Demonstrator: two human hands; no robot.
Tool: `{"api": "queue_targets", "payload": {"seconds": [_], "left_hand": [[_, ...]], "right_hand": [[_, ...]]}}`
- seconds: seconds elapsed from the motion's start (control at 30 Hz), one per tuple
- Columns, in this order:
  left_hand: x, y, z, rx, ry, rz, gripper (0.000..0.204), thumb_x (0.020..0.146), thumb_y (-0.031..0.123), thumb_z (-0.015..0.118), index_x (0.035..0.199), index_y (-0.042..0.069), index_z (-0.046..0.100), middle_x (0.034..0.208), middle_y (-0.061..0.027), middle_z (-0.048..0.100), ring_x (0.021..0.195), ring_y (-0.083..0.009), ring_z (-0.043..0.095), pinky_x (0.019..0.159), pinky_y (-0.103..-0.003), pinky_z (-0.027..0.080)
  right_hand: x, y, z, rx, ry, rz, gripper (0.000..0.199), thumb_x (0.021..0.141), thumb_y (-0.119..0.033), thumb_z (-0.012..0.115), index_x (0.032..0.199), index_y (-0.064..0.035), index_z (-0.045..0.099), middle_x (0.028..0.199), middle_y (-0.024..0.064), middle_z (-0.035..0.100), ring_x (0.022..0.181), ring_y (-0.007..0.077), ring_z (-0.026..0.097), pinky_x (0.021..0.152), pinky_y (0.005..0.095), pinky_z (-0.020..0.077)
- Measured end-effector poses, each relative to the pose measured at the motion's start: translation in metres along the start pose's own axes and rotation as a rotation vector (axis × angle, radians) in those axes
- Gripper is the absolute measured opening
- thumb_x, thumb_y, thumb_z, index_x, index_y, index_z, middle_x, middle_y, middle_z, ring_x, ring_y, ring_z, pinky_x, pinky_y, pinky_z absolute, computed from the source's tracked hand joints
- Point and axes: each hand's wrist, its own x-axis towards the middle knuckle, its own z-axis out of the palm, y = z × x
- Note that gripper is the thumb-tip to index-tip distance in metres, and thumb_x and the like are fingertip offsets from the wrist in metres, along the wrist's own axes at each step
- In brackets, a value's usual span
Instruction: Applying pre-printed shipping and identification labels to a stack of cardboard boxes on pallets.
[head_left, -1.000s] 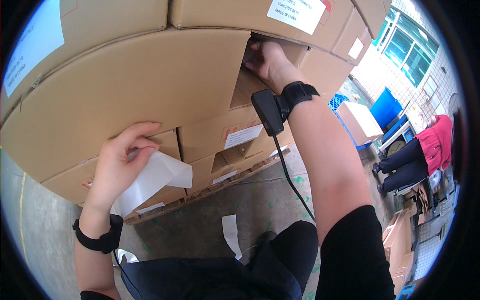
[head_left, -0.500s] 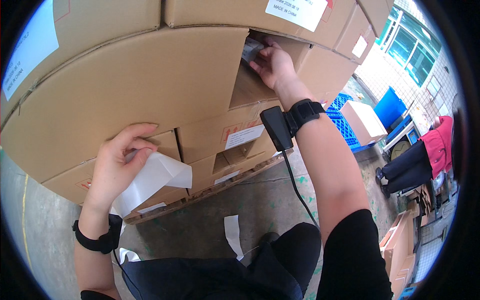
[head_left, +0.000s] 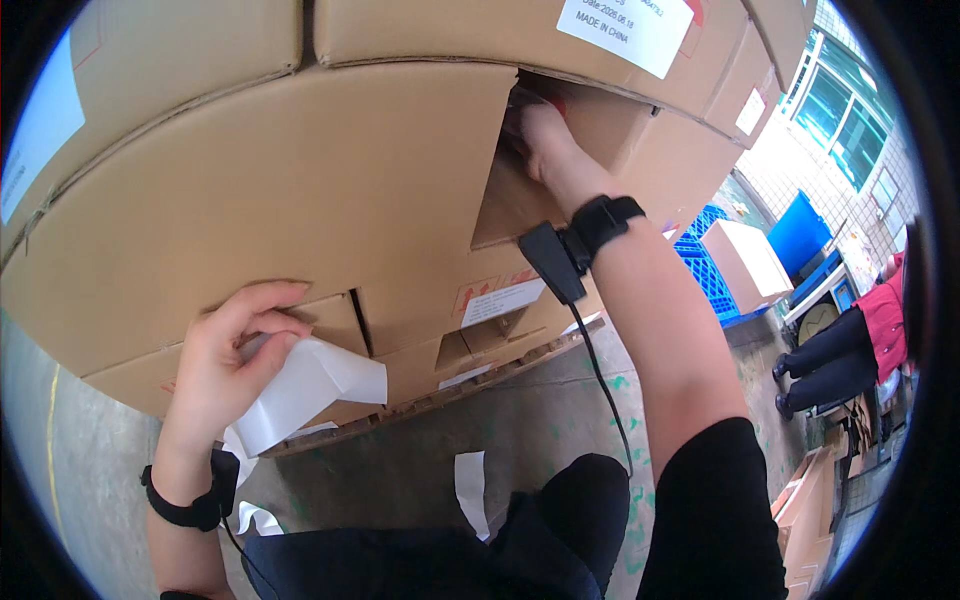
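My left hand [head_left: 232,358] rests against the lower edge of a big cardboard box [head_left: 270,200] and holds a white sheet of backing paper [head_left: 305,392]. My right hand [head_left: 535,135] reaches up into the gap between stacked cardboard boxes, its fingers hidden in the gap beside something red. A black wrist device [head_left: 570,245] with a cable sits on my right wrist, and a black band [head_left: 185,500] on my left.
Stacked cardboard boxes with white labels [head_left: 625,25] fill the view on a wooden pallet [head_left: 480,375]. A white paper strip [head_left: 470,490] lies on the concrete floor. Blue crates [head_left: 715,285] and a white box [head_left: 745,262] stand at right. A seated person in red [head_left: 880,320] is far right.
My right hand has pushed up and deeper into the gap between the boxes. My left hand has stayed put with the paper.
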Motion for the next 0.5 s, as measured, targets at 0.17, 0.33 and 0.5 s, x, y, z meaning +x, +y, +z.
{"api": "queue_targets", "payload": {"seconds": [0.17, 0.33, 0.5], "left_hand": [[-0.005, 0.004, -0.004, 0.034, 0.042, -0.016, 0.034, 0.075, -0.014, 0.052, 0.106, -0.002, 0.054, 0.098, -0.0086, 0.060, 0.086, -0.0156, 0.063, 0.078, -0.027, 0.049], [-0.008, 0.005, 0.000, -0.001, 0.050, -0.018, 0.034, 0.075, -0.016, 0.052, 0.105, -0.002, 0.054, 0.098, -0.0083, 0.060, 0.086, -0.0162, 0.063, 0.077, -0.026, 0.049], [-0.004, 0.004, 0.011, 0.002, 0.011, 0.050, 0.033, 0.077, -0.013, 0.052, 0.108, -0.001, 0.054, 0.090, -0.0068, 0.062, 0.085, -0.0149, 0.063, 0.077, -0.026, 0.049]], "right_hand": [[0.003, -0.005, 0.019, 0.093, -0.102, 0.067, 0.038, 0.086, -0.010, 0.041, 0.123, -0.0078, 0.044, 0.121, 0.0058, 0.048, 0.110, 0.0162, 0.045, 0.092, 0.0301, 0.0365], [-0.014, -0.028, 0.021, 0.155, -0.155, 0.152, 0.037, 0.088, -0.013, 0.042, 0.124, -0.0065, 0.043, 0.121, 0.0061, 0.049, 0.111, 0.0167, 0.045, 0.093, 0.0306, 0.0358], [-0.026, -0.012, -0.003, 0.117, -0.141, 0.082, 0.039, 0.090, -0.017, 0.044, 0.126, -0.0042, 0.041, 0.122, 0.0066, 0.049, 0.112, 0.0171, 0.045, 0.094, 0.0308, 0.0352]]}}
